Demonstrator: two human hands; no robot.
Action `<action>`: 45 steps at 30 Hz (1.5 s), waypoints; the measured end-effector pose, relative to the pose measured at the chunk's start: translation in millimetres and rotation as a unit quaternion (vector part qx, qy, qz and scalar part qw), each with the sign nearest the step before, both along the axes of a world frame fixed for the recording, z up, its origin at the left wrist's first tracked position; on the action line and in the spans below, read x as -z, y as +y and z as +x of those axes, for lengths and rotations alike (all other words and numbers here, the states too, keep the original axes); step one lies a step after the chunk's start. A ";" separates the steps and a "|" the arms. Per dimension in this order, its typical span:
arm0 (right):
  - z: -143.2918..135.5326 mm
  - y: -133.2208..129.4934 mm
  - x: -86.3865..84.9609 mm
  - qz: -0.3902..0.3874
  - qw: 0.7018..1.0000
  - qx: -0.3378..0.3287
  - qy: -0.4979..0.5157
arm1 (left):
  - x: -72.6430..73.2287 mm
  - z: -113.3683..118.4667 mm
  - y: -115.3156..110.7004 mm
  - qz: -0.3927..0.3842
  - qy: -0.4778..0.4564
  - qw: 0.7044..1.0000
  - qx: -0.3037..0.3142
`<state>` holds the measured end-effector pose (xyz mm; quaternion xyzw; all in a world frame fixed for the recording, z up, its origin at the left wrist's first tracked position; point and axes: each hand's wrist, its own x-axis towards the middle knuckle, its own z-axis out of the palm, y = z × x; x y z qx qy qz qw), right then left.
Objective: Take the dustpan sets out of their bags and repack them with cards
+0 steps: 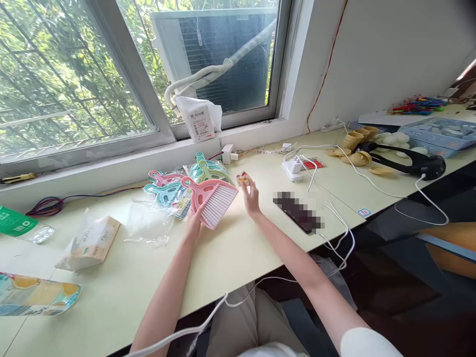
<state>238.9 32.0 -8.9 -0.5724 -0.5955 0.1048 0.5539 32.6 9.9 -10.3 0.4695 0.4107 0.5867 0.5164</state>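
Observation:
My left hand (pixel 194 222) grips a pink hand brush (pixel 203 192) with white bristles, holding it just above the table. A dustpan may be nested with it; I cannot tell. In the raised fingers of my right hand (pixel 252 199) is a small yellowish piece with red spots (pixel 242 179), too small to name. Behind the brush lie a green brush-and-dustpan set (pixel 208 171) partly in clear plastic, a teal one (pixel 161 193) and a pink one (pixel 163 177). An emptied-looking clear plastic bag (pixel 148 223) rests left of my left hand.
On the right are a dark phone (pixel 297 212) with a white cable, a white plug adapter (pixel 292 170) and a black head strap (pixel 407 161). To the left stand a tissue pack (pixel 91 243) and a green-labelled bottle (pixel 22 223). A window (pixel 223 59) rises behind.

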 end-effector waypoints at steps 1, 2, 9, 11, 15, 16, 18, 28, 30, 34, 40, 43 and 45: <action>-11.9 -7.8 -3.6 0.009 0.999 -0.019 -0.040 | -0.9 3.2 -1.7 0.014 -0.008 1.000 0.002; -24.2 -15.7 -5.6 0.006 0.995 -0.045 -0.090 | -1.1 6.0 -3.0 0.029 -0.018 0.999 0.008; -74.2 -44.2 7.8 -0.076 0.945 -0.128 -0.291 | 8.2 5.5 -4.1 0.032 -0.052 0.997 0.045; -72.9 -42.9 9.4 -0.084 0.945 -0.121 -0.292 | 9.0 3.6 -3.6 0.030 -0.059 0.997 0.045; -65.8 -40.4 5.3 -0.098 0.940 -0.120 -0.303 | 4.4 1.9 -4.1 0.017 -0.057 0.998 0.036; -64.9 -40.7 4.0 -0.100 0.938 -0.126 -0.306 | 1.9 1.6 -4.7 0.017 -0.049 0.998 0.026; -64.7 -42.2 2.2 -0.102 0.937 -0.140 -0.305 | -4.0 1.0 -6.8 0.022 -0.027 0.999 0.010; -57.1 -29.6 5.5 -0.120 0.944 -0.227 0.209 | -18.9 5.6 -15.8 0.056 -0.026 0.998 0.019; -52.6 -25.7 5.5 -0.153 0.882 -0.312 0.319 | -18.3 6.8 -15.9 0.072 -0.009 0.997 0.019; -45.0 -21.4 6.0 -0.181 0.823 -0.320 0.433 | -18.4 4.2 -15.8 0.086 0.072 0.994 0.012; -27.9 -12.7 8.7 -0.153 0.816 -0.283 0.481 | -20.6 -27.3 -13.2 0.059 0.281 0.880 -0.378; -21.2 -9.7 8.8 -0.143 0.823 -0.265 0.481 | -16.4 -51.5 -4.7 -0.013 0.341 0.822 -0.456; -19.4 -9.3 8.8 -0.138 0.828 -0.261 0.476 | -10.6 -64.5 1.2 -0.063 0.370 0.822 -0.429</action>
